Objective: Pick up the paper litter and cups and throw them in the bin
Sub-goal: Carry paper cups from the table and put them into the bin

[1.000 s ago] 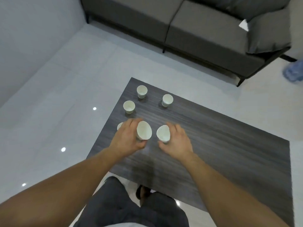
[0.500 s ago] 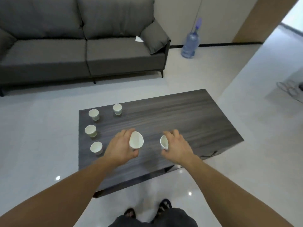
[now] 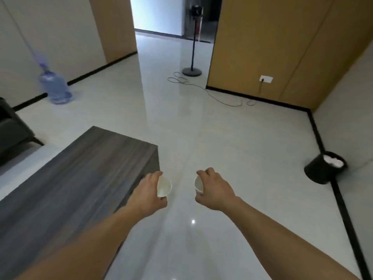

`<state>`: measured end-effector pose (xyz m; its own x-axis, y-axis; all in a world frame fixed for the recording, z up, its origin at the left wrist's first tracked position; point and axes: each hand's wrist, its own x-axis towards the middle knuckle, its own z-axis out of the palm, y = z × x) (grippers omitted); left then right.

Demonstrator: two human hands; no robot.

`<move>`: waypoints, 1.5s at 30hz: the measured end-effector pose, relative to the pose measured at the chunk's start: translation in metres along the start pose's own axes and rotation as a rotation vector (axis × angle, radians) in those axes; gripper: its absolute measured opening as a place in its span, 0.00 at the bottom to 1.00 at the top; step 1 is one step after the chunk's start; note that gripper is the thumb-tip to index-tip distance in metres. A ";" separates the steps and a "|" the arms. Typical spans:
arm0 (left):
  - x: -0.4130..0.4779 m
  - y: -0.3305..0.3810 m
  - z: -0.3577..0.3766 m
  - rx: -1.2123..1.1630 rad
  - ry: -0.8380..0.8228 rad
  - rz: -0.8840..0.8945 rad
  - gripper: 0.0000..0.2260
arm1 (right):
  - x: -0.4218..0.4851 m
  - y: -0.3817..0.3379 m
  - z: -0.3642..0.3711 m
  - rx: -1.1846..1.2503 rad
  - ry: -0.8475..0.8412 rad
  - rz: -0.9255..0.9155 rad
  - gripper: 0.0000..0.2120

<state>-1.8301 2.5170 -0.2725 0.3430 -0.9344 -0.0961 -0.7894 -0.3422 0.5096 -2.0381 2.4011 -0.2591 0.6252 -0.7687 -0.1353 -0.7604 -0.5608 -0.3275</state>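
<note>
The left hand (image 3: 148, 194) is gripping a white paper cup (image 3: 163, 186) and the right hand (image 3: 215, 190) a second cup (image 3: 198, 184) — fingers curled round each. Both cups are hanging well left of the bin (image 3: 319, 170).

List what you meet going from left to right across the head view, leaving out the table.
water bottle → left hand → left cup → right cup → right hand → bin
</note>
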 end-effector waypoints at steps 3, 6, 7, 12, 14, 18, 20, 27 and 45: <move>0.035 0.089 0.056 0.002 -0.086 0.145 0.38 | -0.033 0.096 -0.028 0.005 0.042 0.158 0.35; 0.059 0.170 0.102 0.008 -0.181 0.279 0.38 | -0.070 0.175 -0.047 0.014 0.067 0.306 0.35; 0.069 0.196 0.115 0.018 -0.202 0.322 0.37 | -0.079 0.197 -0.054 0.019 0.087 0.348 0.35; 0.117 0.306 0.179 0.070 -0.309 0.517 0.37 | -0.110 0.292 -0.071 0.069 0.155 0.570 0.36; 0.138 0.340 0.206 0.079 -0.363 0.572 0.37 | -0.114 0.327 -0.074 0.089 0.169 0.631 0.35; 0.196 0.404 0.259 0.093 -0.438 0.651 0.37 | -0.107 0.406 -0.092 0.092 0.190 0.741 0.35; 0.226 0.439 0.279 0.095 -0.464 0.685 0.36 | -0.100 0.446 -0.106 0.087 0.182 0.797 0.35; 0.331 0.560 0.327 0.111 -0.495 0.799 0.37 | -0.057 0.564 -0.159 0.128 0.224 0.934 0.36; 0.533 0.849 0.472 0.123 -0.471 0.775 0.36 | 0.048 0.934 -0.297 0.136 0.251 0.875 0.37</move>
<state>-2.5576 1.6815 -0.2952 -0.5270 -0.8417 -0.1177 -0.7704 0.4146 0.4844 -2.7707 1.7489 -0.2940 -0.2318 -0.9551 -0.1845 -0.9072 0.2807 -0.3134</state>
